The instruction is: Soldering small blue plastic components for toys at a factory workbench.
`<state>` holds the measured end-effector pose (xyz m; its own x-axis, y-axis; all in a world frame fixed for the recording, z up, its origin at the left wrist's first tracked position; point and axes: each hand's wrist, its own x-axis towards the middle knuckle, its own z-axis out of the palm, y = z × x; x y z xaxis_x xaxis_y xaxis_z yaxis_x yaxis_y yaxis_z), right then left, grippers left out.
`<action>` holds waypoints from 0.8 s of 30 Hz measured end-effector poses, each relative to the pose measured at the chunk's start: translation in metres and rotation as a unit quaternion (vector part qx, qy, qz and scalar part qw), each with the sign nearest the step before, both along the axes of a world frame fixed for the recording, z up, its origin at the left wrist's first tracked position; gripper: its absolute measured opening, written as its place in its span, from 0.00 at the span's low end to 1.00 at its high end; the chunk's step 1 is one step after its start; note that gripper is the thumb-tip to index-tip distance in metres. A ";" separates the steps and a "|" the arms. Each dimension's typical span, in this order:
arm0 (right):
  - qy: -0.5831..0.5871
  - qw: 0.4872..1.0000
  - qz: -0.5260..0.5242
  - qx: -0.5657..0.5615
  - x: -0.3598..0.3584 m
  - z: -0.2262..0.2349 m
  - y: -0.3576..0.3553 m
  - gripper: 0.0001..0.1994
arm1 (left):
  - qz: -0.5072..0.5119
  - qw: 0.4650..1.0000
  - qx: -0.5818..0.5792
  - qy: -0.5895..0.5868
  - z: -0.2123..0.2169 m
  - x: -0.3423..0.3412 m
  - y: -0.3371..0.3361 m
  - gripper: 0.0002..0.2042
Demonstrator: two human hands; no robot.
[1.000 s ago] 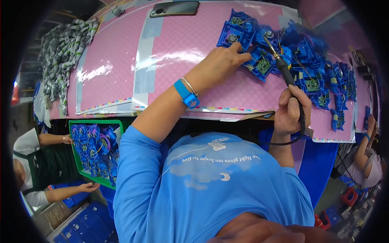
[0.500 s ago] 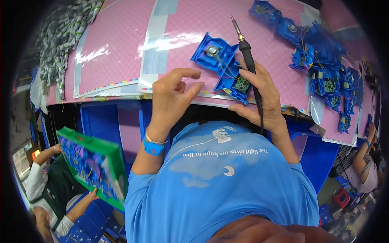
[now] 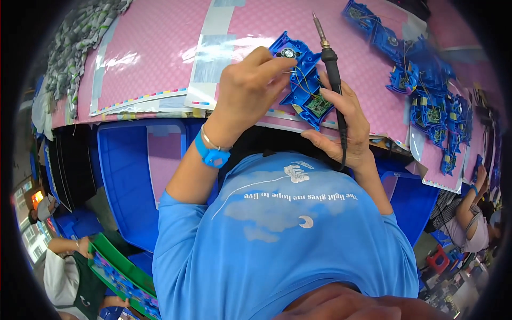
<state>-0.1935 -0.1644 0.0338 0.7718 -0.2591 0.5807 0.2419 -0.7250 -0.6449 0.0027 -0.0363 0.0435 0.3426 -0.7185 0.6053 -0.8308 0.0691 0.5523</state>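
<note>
Blue shirt [image 3: 288,266], white print [image 3: 305,222]; blue wristband [image 3: 216,158]

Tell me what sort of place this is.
Probably an electronics assembly workshop: the right hand holds a soldering iron, blue housings with circuit boards lie on the pink-covered table, and a co-worker holds a green tray of blue parts.

Head-worn fisheye view — downward, near the pink worktable [image 3: 154,58]

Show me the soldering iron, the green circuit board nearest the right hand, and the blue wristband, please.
Soldering iron [image 3: 333,73], head view: black handle.
Green circuit board [image 3: 318,105], head view: middle of its face.
Blue wristband [image 3: 214,157], head view: outer face.
</note>
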 end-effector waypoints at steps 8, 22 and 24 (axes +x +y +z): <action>0.023 0.999 -0.012 0.026 -0.005 -0.003 -0.001 0.37 | -0.004 0.993 0.047 -0.108 0.006 0.001 0.010 0.10; -0.111 0.992 -0.003 0.056 -0.013 0.017 0.002 0.13 | -0.075 0.810 -0.099 0.574 -0.005 -0.017 0.045 0.18; -0.109 0.992 0.012 0.055 -0.015 0.022 0.000 0.13 | -0.040 0.880 -0.085 0.466 -0.006 -0.019 0.035 0.19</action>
<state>-0.2089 -0.1642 0.0559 0.6382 -0.3138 0.7031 0.3999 -0.6452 -0.6510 -0.0165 -0.0008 0.0378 0.6999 -0.6887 0.1893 -0.0119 0.2537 0.9672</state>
